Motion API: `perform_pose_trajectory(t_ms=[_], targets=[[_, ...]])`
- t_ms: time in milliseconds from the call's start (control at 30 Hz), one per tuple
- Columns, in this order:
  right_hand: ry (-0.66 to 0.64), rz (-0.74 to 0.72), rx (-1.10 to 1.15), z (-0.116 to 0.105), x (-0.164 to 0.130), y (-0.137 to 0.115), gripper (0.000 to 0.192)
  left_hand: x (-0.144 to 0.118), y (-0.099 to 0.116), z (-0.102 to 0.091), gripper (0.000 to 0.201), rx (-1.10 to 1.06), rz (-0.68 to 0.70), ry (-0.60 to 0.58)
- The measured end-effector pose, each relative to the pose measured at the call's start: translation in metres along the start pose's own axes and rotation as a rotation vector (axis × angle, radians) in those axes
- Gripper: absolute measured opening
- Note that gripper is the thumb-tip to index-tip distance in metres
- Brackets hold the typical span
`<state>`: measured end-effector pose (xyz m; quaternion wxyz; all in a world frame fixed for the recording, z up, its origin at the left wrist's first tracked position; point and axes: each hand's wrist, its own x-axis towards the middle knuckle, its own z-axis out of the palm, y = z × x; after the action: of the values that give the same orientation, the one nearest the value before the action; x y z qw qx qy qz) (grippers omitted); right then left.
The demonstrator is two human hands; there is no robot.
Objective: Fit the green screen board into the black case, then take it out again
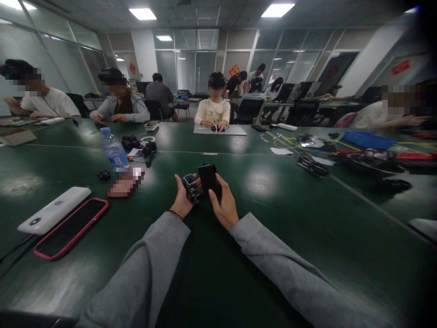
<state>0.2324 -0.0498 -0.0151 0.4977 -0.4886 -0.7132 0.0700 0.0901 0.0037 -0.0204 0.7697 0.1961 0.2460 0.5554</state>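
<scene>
Green bench [273,237]: left hand [181,200] fingers grip a small circuit board [191,186]; right hand [223,205] fingers clasp a black box [208,178].

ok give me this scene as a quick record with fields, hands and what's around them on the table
left hand: left hand holds a small circuit board module
right hand: right hand grips a black box
contact: module and box meet between the hands
surface: green table
left side: pink-cased phone, white power bank, water bottle
across: seated person at a grey mat
</scene>
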Motion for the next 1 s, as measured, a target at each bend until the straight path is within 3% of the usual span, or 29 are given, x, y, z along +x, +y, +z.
perform_pose_trajectory(t_ms=[200, 400, 600, 800, 1000], targets=[[0.014, 0.082, -0.048, 0.004, 0.003, 0.010, 0.052, -0.002, -0.002, 0.000, 0.070, -0.022, -0.066, -0.071], [0.007, 0.105, -0.155, 0.006, 0.003, 0.014, 0.056, -0.003, -0.004, 0.001, 0.075, 0.049, -0.186, -0.062], [-0.038, 0.121, -0.137, 0.008, 0.002, 0.019, 0.060, -0.003, -0.003, 0.000, 0.068, 0.056, -0.163, -0.025], [-0.005, 0.155, 0.009, 0.010, 0.004, 0.027, 0.053, 0.002, -0.003, -0.003, 0.067, -0.004, -0.076, -0.049], [-0.019, 0.253, 0.287, 0.009, 0.006, 0.032, 0.051, 0.003, 0.000, -0.002, 0.071, -0.006, -0.028, 0.002]])
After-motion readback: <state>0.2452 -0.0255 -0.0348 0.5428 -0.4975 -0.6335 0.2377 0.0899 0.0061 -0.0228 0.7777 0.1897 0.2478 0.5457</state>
